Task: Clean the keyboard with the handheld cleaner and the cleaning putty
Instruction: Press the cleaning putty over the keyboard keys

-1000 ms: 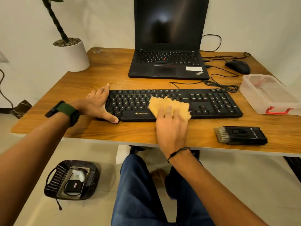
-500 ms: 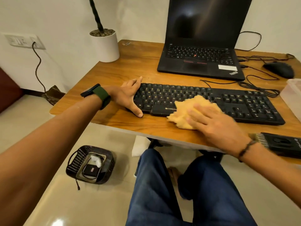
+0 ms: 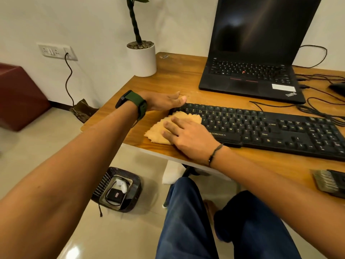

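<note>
- Since the earlier frames the right hand [image 3: 188, 135] has slid the flat yellow sheet of cleaning putty [image 3: 168, 128] from the middle of the black Zebronics keyboard [image 3: 261, 128] to its left end. The putty now lies partly on the leftmost keys and partly on the wooden desk [image 3: 177, 79].
- The right hand's fingers lie straight and spread, pressing flat on the putty and gripping nothing.
- The left hand [image 3: 166, 100], with a green-strapped watch [image 3: 133, 104] at the wrist, has shifted to the keyboard's far left corner. Its thumb rests against that corner; how the other fingers lie I cannot tell.
- The putty's near edge comes close to the desk's near edge, and bare wood lies left of it up to the left edge.
- The black handheld cleaner [image 3: 330, 182] with its bristles lies near the near edge at far right, well apart from both hands.
- Farther back stand an open black laptop [image 3: 261, 53] and a white plant pot [image 3: 141, 59].
- On the tiled floor sits a dark woven basket [image 3: 117, 189].
</note>
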